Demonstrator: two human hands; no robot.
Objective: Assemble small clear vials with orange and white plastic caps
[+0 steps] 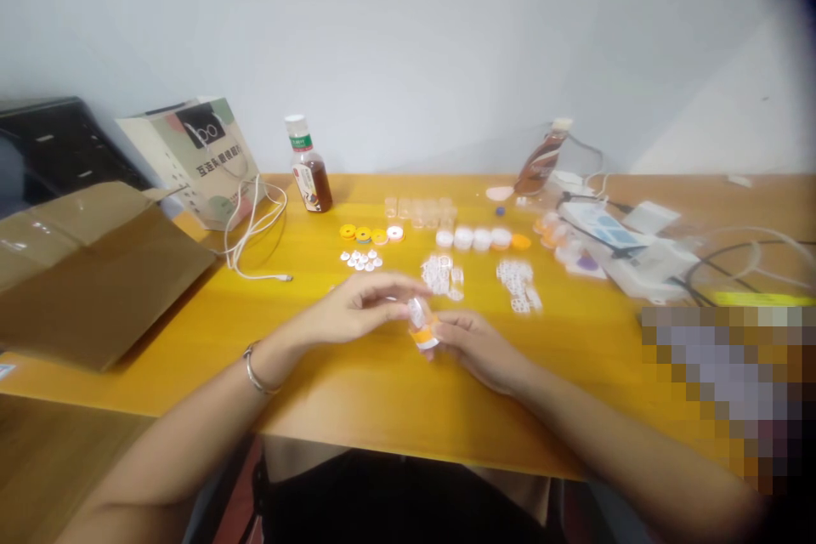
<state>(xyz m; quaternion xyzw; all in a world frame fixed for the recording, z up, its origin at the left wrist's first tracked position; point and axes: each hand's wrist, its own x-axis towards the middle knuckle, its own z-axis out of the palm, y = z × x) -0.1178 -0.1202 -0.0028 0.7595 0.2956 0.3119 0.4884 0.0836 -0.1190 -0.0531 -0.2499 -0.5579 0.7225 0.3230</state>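
Both hands meet over the middle of the yellow table. My right hand is closed around a small clear plastic piece with an orange base. My left hand, with a metal bangle on its wrist, pinches the top of the same piece from above. Just beyond the hands lie clusters of small clear parts, white round caps, small white discs and yellow-orange rings.
A cardboard box lies at the left, a paper bag and a white cable behind it. Two drink bottles stand at the back. A white power strip with wires is at the right.
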